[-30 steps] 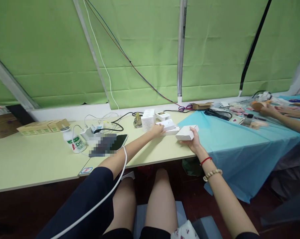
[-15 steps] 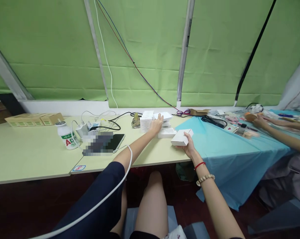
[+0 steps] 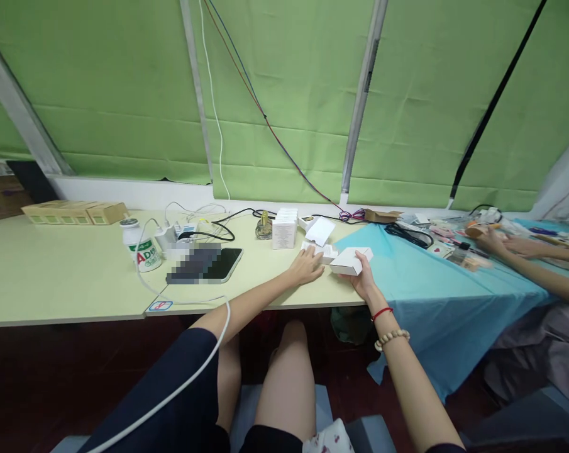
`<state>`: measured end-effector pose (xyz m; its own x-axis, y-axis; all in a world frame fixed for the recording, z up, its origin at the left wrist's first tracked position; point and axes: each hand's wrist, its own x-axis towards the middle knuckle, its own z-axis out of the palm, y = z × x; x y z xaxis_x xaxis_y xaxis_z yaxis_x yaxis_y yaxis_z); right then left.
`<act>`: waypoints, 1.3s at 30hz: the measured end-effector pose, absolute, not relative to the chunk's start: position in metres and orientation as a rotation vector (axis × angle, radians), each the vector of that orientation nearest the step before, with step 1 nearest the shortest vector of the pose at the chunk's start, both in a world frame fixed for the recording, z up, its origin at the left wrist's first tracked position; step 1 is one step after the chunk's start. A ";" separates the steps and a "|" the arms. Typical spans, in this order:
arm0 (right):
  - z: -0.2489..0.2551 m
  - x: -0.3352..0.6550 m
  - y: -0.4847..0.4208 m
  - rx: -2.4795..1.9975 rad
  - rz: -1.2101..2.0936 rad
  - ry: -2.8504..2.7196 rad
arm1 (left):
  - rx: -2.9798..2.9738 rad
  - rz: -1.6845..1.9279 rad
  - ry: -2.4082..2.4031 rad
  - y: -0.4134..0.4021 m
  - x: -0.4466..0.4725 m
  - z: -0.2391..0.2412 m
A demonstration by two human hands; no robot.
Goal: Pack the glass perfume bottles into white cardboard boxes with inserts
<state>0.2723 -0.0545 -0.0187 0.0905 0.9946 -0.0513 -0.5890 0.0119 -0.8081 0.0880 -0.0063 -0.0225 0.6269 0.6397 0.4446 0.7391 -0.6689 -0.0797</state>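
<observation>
My right hand [image 3: 363,280] grips a small white carton [image 3: 350,261] above the table's near side, thumb on its upper face. Fingers apart, my left hand [image 3: 307,267] rests palm down on the pale table, its fingertips touching the near side of a low white box [image 3: 329,253]. Just behind that box, a white flap or lid [image 3: 320,231] is tilted up. A neat block of white printed boxes [image 3: 284,229] stands to the left of it. My left fingers partly cover the low box.
A glass bottle with a gold cap [image 3: 264,226] stands left of the boxes. Farther left are a tablet [image 3: 224,264], a white drink bottle [image 3: 143,245] and cables. Blue cloth [image 3: 407,277] covers the right side, where another person's hands [image 3: 494,242] work among small items.
My left hand has come off the stacked boxes and moved toward me, down to the low box. My right hand still holds its carton. The view has shifted slightly.
</observation>
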 end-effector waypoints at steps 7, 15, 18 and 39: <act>-0.018 0.270 -0.059 -0.823 1.327 -0.644 | -2.572 -0.602 -1.122 -0.032 0.025 -0.014; -0.021 0.266 -0.061 -0.888 1.253 -0.648 | -2.498 -0.947 -1.582 -0.048 -0.027 -0.028; -0.024 0.264 -0.062 -0.908 1.196 -0.627 | -2.399 -1.081 -1.671 -0.058 -0.031 -0.030; 0.122 0.132 -0.081 -0.652 0.775 -1.760 | -2.155 -1.699 -1.466 -0.065 -0.038 -0.029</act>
